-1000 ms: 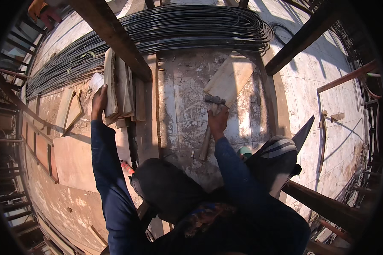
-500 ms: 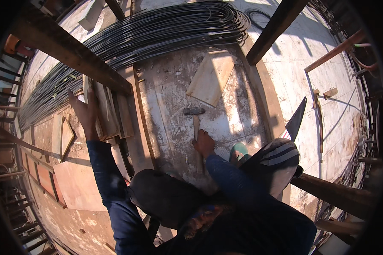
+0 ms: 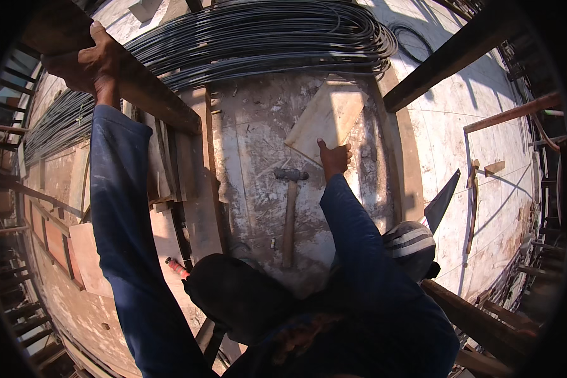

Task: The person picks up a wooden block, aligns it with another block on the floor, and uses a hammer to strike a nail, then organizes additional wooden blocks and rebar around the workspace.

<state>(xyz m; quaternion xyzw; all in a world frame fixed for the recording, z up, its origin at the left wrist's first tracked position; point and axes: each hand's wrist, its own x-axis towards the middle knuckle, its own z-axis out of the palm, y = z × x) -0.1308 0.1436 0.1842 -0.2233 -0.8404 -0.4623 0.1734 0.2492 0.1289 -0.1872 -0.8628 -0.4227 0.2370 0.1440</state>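
Note:
My left hand (image 3: 97, 63) is closed round a dark wooden post (image 3: 154, 94) at upper left, above stacked boards (image 3: 157, 151). My right hand (image 3: 334, 154) is at the lower edge of a pale wooden board (image 3: 331, 104), thumb and fingers apart; whether it touches the board I cannot tell. A hammer (image 3: 289, 211) with a wooden handle lies on the dusty floor just below and left of that hand. A dark saw blade (image 3: 442, 198) sticks out beside my knee on the right.
A long bundle of black rods (image 3: 264, 41) lies across the top. Another post (image 3: 441, 63) slants at upper right. Loose plywood (image 3: 91, 252) and a small red object (image 3: 175, 267) are at lower left. A horizontal bar (image 3: 507, 110) and wood pieces (image 3: 494, 167) are at right.
My left hand has moved up from the stacked boards onto the post. My right hand has let go of the hammer, which now lies down, and moved up to the pale board.

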